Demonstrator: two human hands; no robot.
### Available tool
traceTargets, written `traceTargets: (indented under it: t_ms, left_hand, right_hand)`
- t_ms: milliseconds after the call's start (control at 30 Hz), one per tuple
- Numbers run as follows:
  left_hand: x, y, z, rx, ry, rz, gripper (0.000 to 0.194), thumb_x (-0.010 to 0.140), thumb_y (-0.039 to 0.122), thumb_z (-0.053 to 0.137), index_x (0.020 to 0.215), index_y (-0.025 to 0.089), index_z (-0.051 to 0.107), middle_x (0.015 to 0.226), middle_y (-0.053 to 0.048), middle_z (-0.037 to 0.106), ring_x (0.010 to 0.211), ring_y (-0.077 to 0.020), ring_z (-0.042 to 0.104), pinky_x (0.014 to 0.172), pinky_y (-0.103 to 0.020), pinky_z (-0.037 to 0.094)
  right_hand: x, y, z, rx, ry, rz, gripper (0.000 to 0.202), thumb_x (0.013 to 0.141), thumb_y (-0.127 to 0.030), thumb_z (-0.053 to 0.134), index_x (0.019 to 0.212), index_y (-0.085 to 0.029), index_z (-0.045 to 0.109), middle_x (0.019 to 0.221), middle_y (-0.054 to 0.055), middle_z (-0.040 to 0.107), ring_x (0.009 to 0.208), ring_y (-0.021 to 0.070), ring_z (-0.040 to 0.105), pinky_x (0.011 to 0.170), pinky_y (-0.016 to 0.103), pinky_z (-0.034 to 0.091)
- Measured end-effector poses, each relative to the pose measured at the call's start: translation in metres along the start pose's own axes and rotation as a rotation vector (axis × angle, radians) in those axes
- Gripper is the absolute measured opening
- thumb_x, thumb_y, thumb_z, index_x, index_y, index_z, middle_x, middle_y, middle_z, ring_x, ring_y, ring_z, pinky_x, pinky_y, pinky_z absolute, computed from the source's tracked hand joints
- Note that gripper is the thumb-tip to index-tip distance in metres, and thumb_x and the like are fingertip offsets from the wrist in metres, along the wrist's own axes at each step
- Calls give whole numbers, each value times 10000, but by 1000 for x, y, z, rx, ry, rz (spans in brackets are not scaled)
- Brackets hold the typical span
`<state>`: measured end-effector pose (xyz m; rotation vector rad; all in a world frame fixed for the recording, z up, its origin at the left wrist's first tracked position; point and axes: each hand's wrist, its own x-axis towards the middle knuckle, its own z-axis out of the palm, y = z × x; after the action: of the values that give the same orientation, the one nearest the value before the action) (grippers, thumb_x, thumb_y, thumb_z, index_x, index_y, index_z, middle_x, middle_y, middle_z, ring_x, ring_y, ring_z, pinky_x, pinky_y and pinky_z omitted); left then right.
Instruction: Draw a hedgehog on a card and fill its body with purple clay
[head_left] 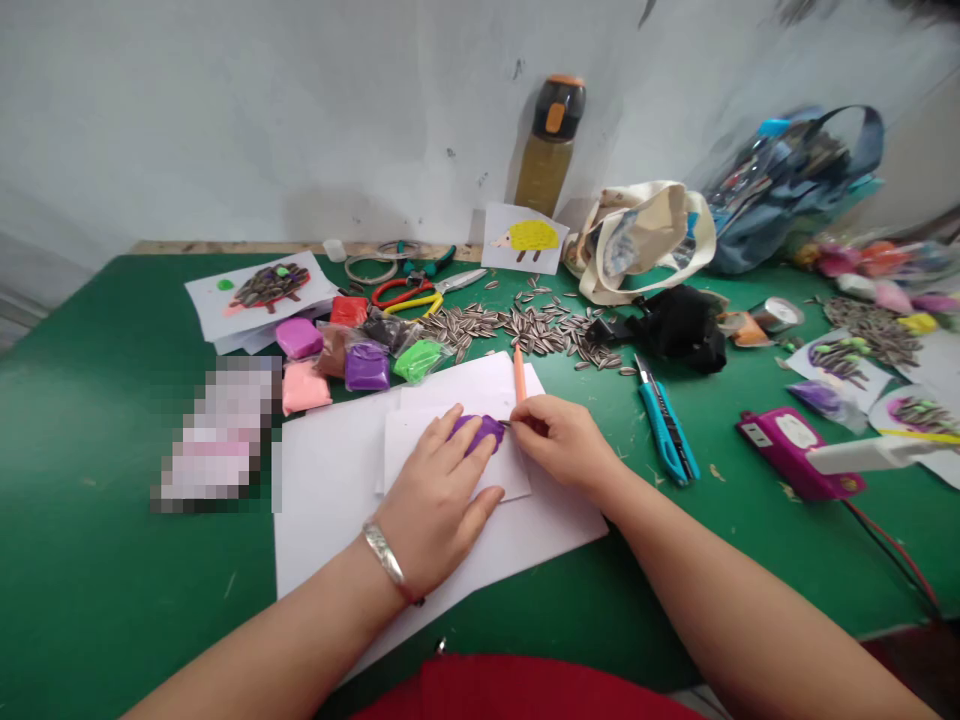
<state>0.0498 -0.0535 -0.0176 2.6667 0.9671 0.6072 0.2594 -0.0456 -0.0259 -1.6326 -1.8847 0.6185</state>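
A flattened patch of purple modelling clay (489,436) lies on a small white sheet of paper (450,482). My left hand (442,490) rests palm down with fingers spread, its fingertips over the clay and partly hiding it. At the clay's right edge my right hand (559,438) is closed in a pinch on a small dark sliver that looks like a sunflower seed (505,423). An orange pen-like stick (519,372) lies just behind the right fingers, its near end hidden. Loose sunflower seeds (532,328) are heaped beyond the paper.
Bagged clay (367,366), scissors (420,293) and a seed-covered hedgehog picture (270,290) lie back left. A teal utility knife (666,425) is right of the paper. A bottle (550,150), yellow hedgehog drawing (529,240) and cloth bag (649,240) stand along the wall.
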Motion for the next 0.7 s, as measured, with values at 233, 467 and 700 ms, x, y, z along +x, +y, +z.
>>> traceTargets:
  t_ms: [233, 467, 700]
  left_hand:
    - [1, -5, 5, -26, 97, 63, 282, 936, 233, 488, 1096, 66, 648, 1128, -158, 679, 1197, -312, 562, 1028, -489, 485]
    - [3, -17, 5, 0, 213, 53, 237, 941, 169, 473, 1066, 105, 663, 1089, -111, 705, 1106, -260, 625, 988, -448, 527]
    - [2, -4, 0, 56, 102, 102, 280, 938, 190, 492, 1169, 102, 623, 1192, -133, 659, 1271, -316, 489, 1056, -531, 438]
  right_hand:
    - [-1, 4, -2, 3, -8, -3, 109, 817, -162, 564, 752, -204, 640, 701, -17, 636, 647, 127, 552, 609, 237, 388]
    - [-2, 8, -10, 52, -108, -125, 130, 865, -151, 547, 838, -207, 662, 804, 5, 661, 758, 139, 592, 691, 249, 430]
    - [-3, 12, -16, 36, -110, -159, 135, 882, -142, 548, 858, -209, 663, 829, 8, 649, 798, 141, 594, 731, 257, 443]
